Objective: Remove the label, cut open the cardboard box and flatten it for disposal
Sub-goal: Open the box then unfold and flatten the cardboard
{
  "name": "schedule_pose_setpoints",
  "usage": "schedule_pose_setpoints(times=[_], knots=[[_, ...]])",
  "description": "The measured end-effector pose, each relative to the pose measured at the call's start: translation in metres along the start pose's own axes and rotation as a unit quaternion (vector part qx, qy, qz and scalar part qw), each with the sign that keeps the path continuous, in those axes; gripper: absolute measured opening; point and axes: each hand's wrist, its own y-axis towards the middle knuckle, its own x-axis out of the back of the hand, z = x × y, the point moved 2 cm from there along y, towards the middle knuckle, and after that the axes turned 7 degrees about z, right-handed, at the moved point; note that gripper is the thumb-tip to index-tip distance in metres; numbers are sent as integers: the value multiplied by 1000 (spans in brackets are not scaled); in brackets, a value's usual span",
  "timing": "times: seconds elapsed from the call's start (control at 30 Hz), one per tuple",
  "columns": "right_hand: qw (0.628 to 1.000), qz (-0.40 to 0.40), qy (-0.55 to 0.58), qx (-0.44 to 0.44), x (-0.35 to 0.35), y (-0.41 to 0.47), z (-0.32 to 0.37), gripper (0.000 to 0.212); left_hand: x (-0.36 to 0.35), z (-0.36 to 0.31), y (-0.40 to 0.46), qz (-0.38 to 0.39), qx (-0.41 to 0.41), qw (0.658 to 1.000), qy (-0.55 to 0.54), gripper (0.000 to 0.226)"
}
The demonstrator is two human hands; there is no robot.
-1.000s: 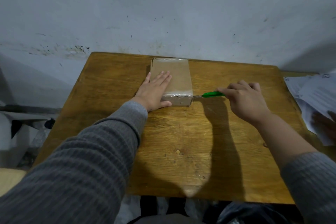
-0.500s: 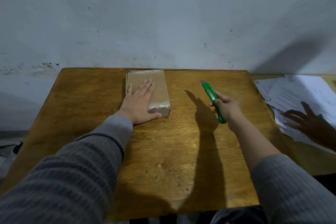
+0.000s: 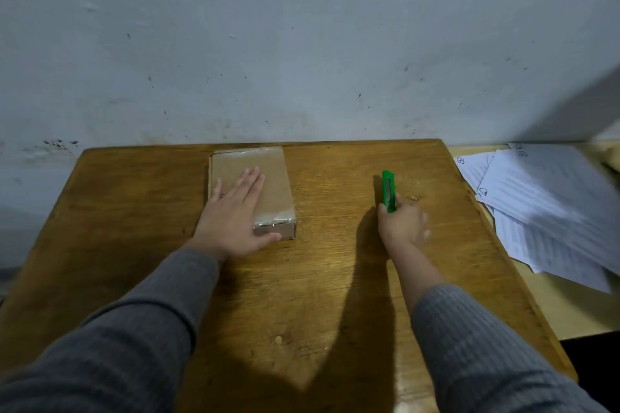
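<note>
Flat brown tape-wrapped cardboard box [image 3: 252, 189] lies far-left on the wooden table [image 3: 322, 278], left hand [image 3: 235, 218] pressing flat, open-palmed. Right hand [image 3: 402, 228], closed on green plastic utility knife [image 3: 388, 190], has withdrawn rightward from the box edge; cutting apparently paused.

On the table [image 3: 141, 211], the cardboard box [image 3: 268, 178] lies at the rear, the utility knife [image 3: 388, 189] to its right, papers [image 3: 543, 201] beyond the table's right edge.

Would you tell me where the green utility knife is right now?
The green utility knife lies right of the cardboard box, held by the right hand.
</note>
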Motion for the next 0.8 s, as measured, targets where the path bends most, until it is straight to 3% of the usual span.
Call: schedule_pose_setpoints(times=[0.33, 0.53, 0.67, 0.8], knots=[[995, 31, -77, 50, -11, 11, -6, 47, 1, 1, -2, -4, -3, 1000, -11, 112], [989, 56, -120, 68, -9, 1, 1, 57, 5, -4, -6, 9, 22, 999, -29, 113], [975, 38, -128, 176, -18, -28, 35, 51, 4, -24, -11, 16, 98, 993, -71, 115], [953, 76, -57, 288, -38, -68, 83, 46, 10, -20, -8, 35, 86, 990, -110, 117]])
